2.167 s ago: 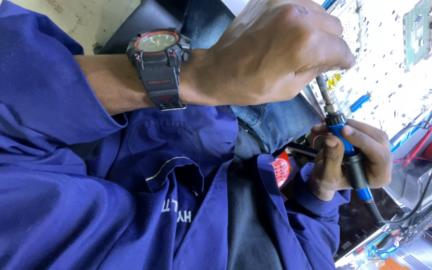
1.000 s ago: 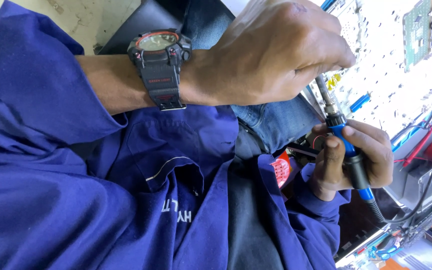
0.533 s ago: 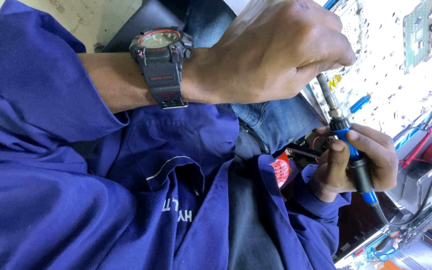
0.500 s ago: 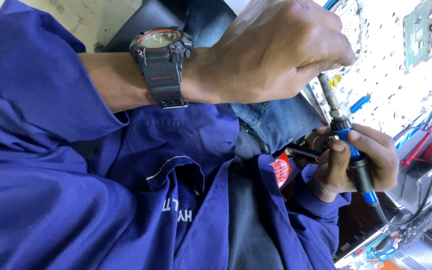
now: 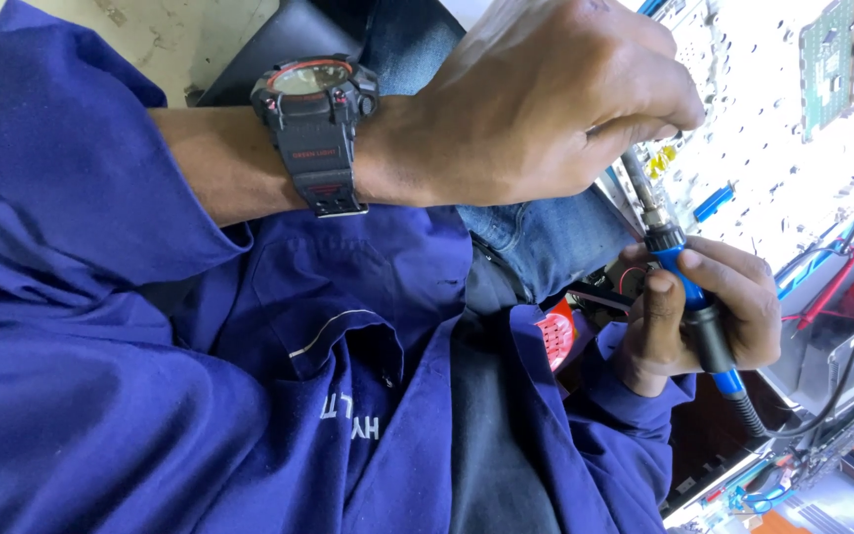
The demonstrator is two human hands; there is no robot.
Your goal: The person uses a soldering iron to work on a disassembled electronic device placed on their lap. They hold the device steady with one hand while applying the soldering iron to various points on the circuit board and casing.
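right hand (image 5: 709,316) is gripping the blue soldering iron (image 5: 689,297) tight, nudged slightly up toward the bright circuit board (image 5: 773,148); left hand (image 5: 546,99) is staying curled over the tip, can't tell what it's pinching

A small red label (image 5: 555,334) with white marks sits on the blue jacket. The round watch screen (image 5: 306,79) faces up.

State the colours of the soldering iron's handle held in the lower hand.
The soldering iron handle is blue with a black grip section, seen in the head view, the only one.
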